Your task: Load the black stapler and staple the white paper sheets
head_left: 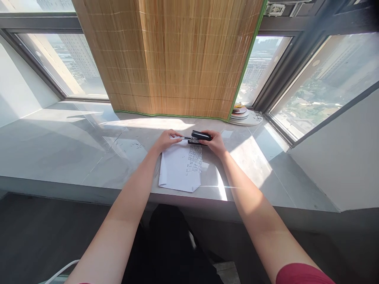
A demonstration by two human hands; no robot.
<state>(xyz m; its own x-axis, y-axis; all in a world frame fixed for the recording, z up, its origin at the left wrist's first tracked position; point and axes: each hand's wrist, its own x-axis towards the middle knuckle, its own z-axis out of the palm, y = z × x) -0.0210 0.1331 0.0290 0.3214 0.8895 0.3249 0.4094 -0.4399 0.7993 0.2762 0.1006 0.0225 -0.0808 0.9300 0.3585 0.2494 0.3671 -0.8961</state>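
Observation:
A black stapler (pixel 201 136) is in my right hand (pixel 215 142), whose fingers and thumb close around its right end. Its upper arm and base stand apart at the left end. From that end a thin silver-and-black piece (pixel 186 138) reaches left to the fingertips of my left hand (pixel 168 140), which are pinched on it. Below both hands lies white paper (pixel 176 169) with bent corners, its top edge near the stapler. Dense rows of small dark marks (pixel 194 158) run down its right side; whether they are print or staples I cannot make out.
The paper lies on a grey stone windowsill (pixel 97 157). Small dark bits (pixel 136 146) are scattered on it at left. A bamboo blind (pixel 177 59) hangs behind my hands. Stacked plates (pixel 241 114) stand at the back right. The sill's front edge (pixel 74 184) is nearest me.

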